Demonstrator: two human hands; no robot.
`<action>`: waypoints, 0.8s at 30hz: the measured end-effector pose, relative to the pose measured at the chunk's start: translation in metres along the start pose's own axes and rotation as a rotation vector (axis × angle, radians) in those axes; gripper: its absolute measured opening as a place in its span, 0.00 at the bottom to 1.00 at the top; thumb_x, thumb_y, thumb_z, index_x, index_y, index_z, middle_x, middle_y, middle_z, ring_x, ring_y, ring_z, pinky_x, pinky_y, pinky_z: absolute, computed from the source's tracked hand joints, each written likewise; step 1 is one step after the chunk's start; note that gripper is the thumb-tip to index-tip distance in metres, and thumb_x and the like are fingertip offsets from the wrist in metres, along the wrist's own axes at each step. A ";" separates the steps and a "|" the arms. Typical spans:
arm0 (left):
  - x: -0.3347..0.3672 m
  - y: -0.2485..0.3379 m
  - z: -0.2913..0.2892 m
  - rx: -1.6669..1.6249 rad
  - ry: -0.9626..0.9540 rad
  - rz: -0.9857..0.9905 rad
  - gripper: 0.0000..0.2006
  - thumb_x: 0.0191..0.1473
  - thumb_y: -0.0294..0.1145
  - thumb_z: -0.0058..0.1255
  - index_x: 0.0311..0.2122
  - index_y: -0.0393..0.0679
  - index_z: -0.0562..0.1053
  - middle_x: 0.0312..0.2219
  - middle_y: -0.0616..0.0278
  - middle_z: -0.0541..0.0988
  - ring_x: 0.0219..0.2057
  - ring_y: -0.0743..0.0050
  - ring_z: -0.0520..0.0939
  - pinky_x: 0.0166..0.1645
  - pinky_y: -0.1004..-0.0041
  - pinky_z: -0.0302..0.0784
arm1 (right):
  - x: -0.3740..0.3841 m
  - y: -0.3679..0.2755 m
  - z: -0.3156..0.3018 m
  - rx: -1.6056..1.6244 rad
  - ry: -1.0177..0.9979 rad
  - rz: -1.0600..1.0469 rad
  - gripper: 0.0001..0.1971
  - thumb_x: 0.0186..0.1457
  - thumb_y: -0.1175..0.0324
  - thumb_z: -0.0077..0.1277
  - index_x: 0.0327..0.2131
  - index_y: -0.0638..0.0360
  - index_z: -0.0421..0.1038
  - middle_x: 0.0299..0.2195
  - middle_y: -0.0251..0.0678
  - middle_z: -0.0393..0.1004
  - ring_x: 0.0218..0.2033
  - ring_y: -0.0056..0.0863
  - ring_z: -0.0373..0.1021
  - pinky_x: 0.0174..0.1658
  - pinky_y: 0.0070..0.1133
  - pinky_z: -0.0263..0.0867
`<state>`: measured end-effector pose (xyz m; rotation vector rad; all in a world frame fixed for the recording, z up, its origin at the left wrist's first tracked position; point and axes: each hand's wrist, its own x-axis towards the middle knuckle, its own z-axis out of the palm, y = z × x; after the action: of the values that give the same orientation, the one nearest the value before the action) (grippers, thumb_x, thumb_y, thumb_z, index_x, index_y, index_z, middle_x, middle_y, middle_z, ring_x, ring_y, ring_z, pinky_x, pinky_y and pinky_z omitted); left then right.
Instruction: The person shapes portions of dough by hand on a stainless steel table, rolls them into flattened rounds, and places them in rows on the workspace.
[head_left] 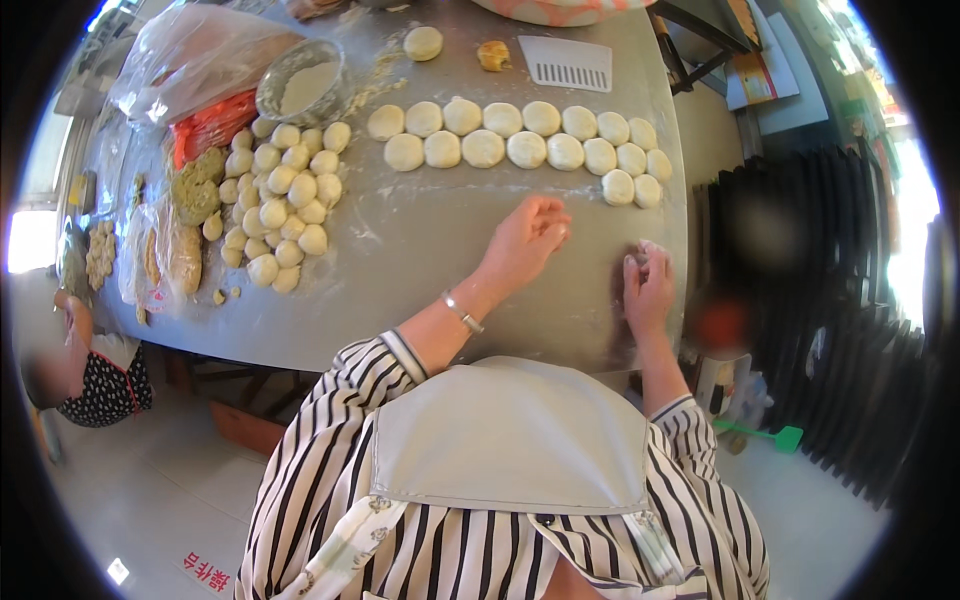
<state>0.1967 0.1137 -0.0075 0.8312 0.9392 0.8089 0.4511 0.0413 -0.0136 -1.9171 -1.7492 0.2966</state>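
My left hand [522, 240] hovers over the middle of the metal table [400, 290], its fingers curled inward; their inner side is hidden. Farther right, close to the table's right edge, my right hand [648, 285] has thumb and fingers drawn together, and I cannot see what is between them, if anything. Beyond both hands lie two long rows of flattened round dough pieces [483, 149]. Nearest to my hands is a short pair of dough rounds [618, 188] at the right end. To the left rests a heap of small dough balls [281, 180].
Behind the heap stand a bowl of white powder [310, 88] and a plastic bag [200, 60]. A greenish lump [200, 188] lies left of it. A white slotted scraper [567, 64] is at the back. Dark stacked trays [790, 240] stand right; another person's arm [75, 335] shows left.
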 end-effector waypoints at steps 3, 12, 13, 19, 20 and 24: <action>-0.057 0.012 -0.049 0.212 0.073 0.013 0.17 0.67 0.26 0.50 0.59 0.38 0.69 0.50 0.55 0.82 0.46 0.70 0.85 0.51 0.71 0.81 | 0.029 -0.005 0.012 -0.102 0.012 -0.007 0.14 0.63 0.68 0.54 0.51 0.55 0.75 0.49 0.44 0.77 0.51 0.47 0.73 0.53 0.36 0.70; -0.191 -0.001 -0.184 0.682 0.545 0.298 0.10 0.61 0.25 0.59 0.47 0.40 0.78 0.31 0.60 0.84 0.28 0.78 0.84 0.34 0.77 0.80 | 0.049 -0.014 0.030 -0.138 0.139 0.165 0.14 0.61 0.68 0.53 0.50 0.55 0.75 0.49 0.40 0.78 0.49 0.41 0.74 0.53 0.33 0.71; -0.197 -0.003 -0.192 0.692 0.580 0.294 0.09 0.60 0.24 0.60 0.46 0.41 0.78 0.30 0.60 0.84 0.26 0.78 0.83 0.33 0.78 0.80 | 0.048 -0.024 0.036 -0.111 0.162 0.144 0.14 0.62 0.67 0.53 0.50 0.56 0.75 0.48 0.39 0.78 0.48 0.40 0.75 0.53 0.33 0.71; -0.193 -0.005 -0.202 0.712 0.602 0.378 0.08 0.58 0.25 0.62 0.42 0.41 0.78 0.27 0.62 0.81 0.22 0.77 0.80 0.28 0.77 0.76 | 0.123 -0.144 0.080 0.010 0.001 -0.146 0.17 0.63 0.70 0.51 0.56 0.57 0.73 0.51 0.42 0.78 0.51 0.42 0.73 0.56 0.33 0.69; -0.192 -0.003 -0.202 0.701 0.598 0.375 0.07 0.58 0.24 0.62 0.41 0.42 0.78 0.27 0.62 0.81 0.22 0.76 0.79 0.28 0.77 0.75 | 0.147 -0.156 0.087 -0.006 0.024 -0.284 0.19 0.64 0.71 0.49 0.58 0.56 0.72 0.53 0.43 0.78 0.54 0.44 0.72 0.58 0.35 0.67; -0.192 0.003 -0.205 0.680 0.571 0.386 0.06 0.57 0.24 0.62 0.39 0.42 0.78 0.26 0.63 0.80 0.20 0.75 0.77 0.26 0.76 0.74 | 0.230 -0.188 0.110 -0.265 -0.101 -0.345 0.26 0.62 0.78 0.44 0.62 0.50 0.69 0.60 0.40 0.74 0.61 0.44 0.67 0.64 0.36 0.64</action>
<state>-0.0594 -0.0011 -0.0097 1.4387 1.6390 1.1081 0.2677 0.2960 0.0324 -1.7518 -2.2404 0.0363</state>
